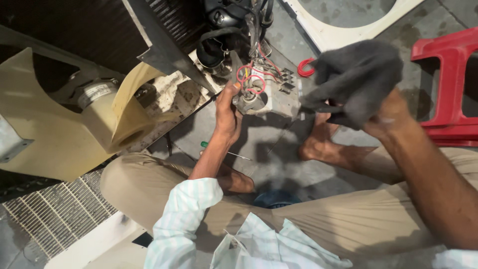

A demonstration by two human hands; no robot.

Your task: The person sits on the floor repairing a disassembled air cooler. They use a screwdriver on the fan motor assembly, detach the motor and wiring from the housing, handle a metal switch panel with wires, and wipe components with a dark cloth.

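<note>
Left hand (228,117) at centre holds wired part (256,94); right hand (386,117) w/ cloth (356,79) at 3 o'clock. Fan (74,124) at 9, stool (450,84) far at 3, screwdriver (224,151) on floor (279,159) below the part.

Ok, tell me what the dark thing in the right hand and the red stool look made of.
The cloth in the right hand looks like soft, dark grey fabric: it drapes, folds and has a matte, fuzzy surface. The red stool looks like moulded plastic: smooth, slightly glossy, uniform colour, rounded edges.
</note>
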